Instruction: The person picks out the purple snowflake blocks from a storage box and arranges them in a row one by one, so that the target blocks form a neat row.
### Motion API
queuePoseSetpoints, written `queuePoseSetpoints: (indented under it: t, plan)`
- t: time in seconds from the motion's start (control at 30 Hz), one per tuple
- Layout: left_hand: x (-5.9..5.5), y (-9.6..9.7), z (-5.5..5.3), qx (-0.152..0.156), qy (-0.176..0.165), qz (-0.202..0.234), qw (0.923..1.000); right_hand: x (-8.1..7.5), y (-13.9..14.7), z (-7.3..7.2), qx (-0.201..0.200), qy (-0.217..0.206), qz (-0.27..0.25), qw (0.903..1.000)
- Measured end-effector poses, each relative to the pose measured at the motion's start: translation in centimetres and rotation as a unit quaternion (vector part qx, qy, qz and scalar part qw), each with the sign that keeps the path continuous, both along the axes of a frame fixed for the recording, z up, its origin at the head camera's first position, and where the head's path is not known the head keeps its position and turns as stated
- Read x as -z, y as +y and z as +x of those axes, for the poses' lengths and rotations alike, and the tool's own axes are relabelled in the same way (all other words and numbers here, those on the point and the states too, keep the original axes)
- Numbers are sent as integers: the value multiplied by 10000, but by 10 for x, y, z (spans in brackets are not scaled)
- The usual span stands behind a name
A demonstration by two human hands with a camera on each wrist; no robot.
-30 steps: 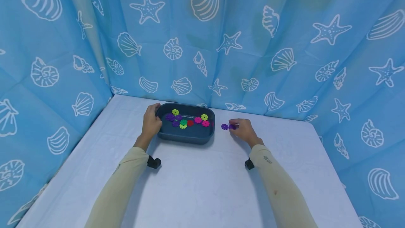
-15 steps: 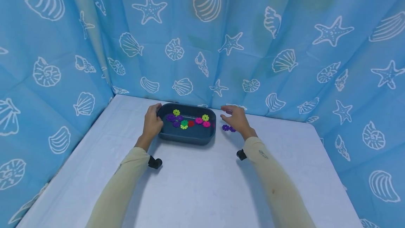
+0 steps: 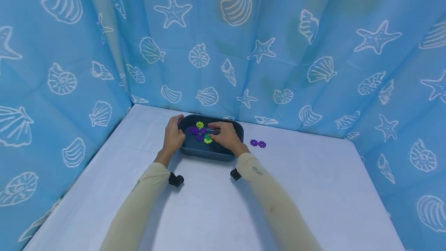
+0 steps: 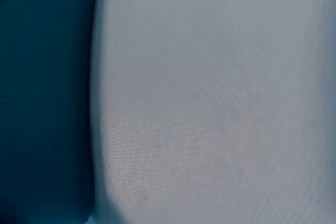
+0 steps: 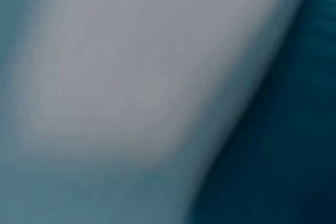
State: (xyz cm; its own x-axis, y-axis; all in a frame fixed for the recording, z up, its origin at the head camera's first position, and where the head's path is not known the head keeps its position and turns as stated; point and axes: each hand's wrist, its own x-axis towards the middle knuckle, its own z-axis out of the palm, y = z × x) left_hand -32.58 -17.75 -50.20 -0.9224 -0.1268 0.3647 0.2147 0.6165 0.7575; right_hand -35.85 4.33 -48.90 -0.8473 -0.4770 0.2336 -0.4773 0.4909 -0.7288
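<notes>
A dark blue-grey plastic bin holds small flower-shaped plastic discs. My left hand grips the bin's left end, thumb over the rim. Over the inside of the bin, my right hand reaches in from the right with thumb and fingers apart, nothing seen between them. Near its fingertips lie purple discs, a yellow disc and a green disc overlapping another yellow one. The hand hides most of the discs on the right side. Outside, two purple discs lie side by side on the table.
A white cloth covers the table. Blue curtains with shell and starfish prints stand behind and at both sides. The left wrist view shows the bin's dark wall; the right wrist view is blurred.
My right hand has let go of a purple disc beside another on the table, then moved left over the bin. My left hand has stayed at the bin's end.
</notes>
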Motion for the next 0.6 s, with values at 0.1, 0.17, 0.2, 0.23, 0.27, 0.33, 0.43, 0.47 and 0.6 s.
queuePoseSetpoints:
  t: [0.1,0.17,0.2,0.23,0.27,0.33,0.43,0.47,0.6]
  plan:
    - [1,0,0,-8,61,8,10000,8,-16,2,-137,-122,181,9997]
    - [1,1,0,20,111,30,9999,10,-23,2,-155,-252,351,9989]
    - [1,2,-1,35,116,37,9999,11,-25,2,-168,-302,466,9983]
    - [1,2,-1,43,116,41,9999,12,-28,2,-191,-331,591,9975]
    - [1,2,-1,41,109,30,9999,12,-30,2,-247,-345,694,9967]
    - [2,2,-2,30,117,13,9999,12,-33,1,-381,-335,873,9949]
    - [2,1,-3,0,118,-3,9999,12,-36,-1,-592,-258,1185,9909]
    - [2,1,-3,-10,117,-5,9999,12,-36,-2,-651,-248,1287,9892]
    - [2,-2,-1,-74,14,0,10000,13,-38,-2,-783,-308,1550,9843]
